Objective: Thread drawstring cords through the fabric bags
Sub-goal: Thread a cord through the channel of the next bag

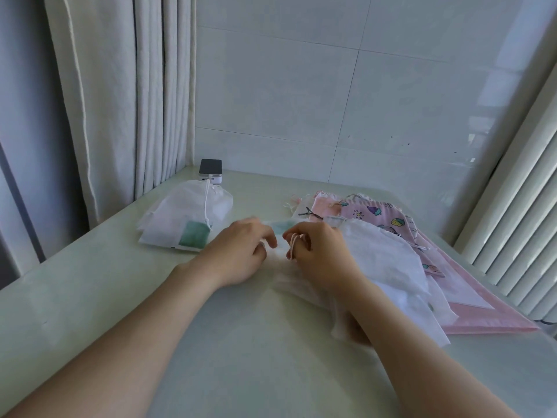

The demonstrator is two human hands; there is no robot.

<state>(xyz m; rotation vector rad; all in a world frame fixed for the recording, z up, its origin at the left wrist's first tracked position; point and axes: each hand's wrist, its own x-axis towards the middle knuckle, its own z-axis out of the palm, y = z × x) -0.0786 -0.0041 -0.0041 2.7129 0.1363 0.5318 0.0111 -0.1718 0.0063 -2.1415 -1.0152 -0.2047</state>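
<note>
Pinching a white cord [291,247], the right hand [319,256] is resting on a white bag [291,282]. The left hand [241,251] is curling just beside it, blurred; I cannot tell its grip.

Left grip [241,251]: fingertips smeared by motion blur.
Cord [293,245]: loop shows; ends hidden behind right grip [319,254].
White bag [286,282]: mouth covered by both grips.
Patterned bag [385,218]: mostly under white fabric [376,251].
</note>
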